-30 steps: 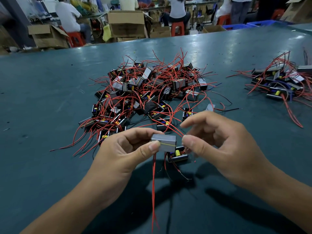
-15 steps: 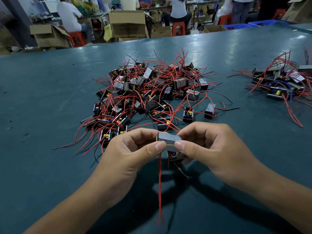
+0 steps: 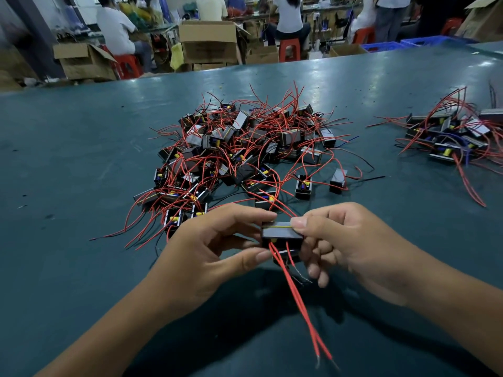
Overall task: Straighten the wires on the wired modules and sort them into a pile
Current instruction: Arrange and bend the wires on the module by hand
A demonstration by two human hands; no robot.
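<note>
Head view shows me both bare hands raised over the dark teal table top, with one small grey rectangular module caught between them; my left hand pinches it from its left end, forefinger on the upper edge and thumb just under the lower corner; my right hand clamps the opposite end, its forefinger tip pressed on the top face beside a thin yellow stripe, the other fingers curled beneath; so the module sits right at the fingertips of both hands, not in either palm; two long red wires hang from its underside, side by side and nearly straight, running down and rightward toward me with bare tips; a shorter red lead curls close under the module, beside thin dark strands; beyond my hands lies the big tangled heap of black and grey modules with red wires, its nearest pieces just behind my knuckles; well apart, at the right edge, lies a smaller pile of modules with red and blue wires; cardboard boxes and seated people fill the background.
</note>
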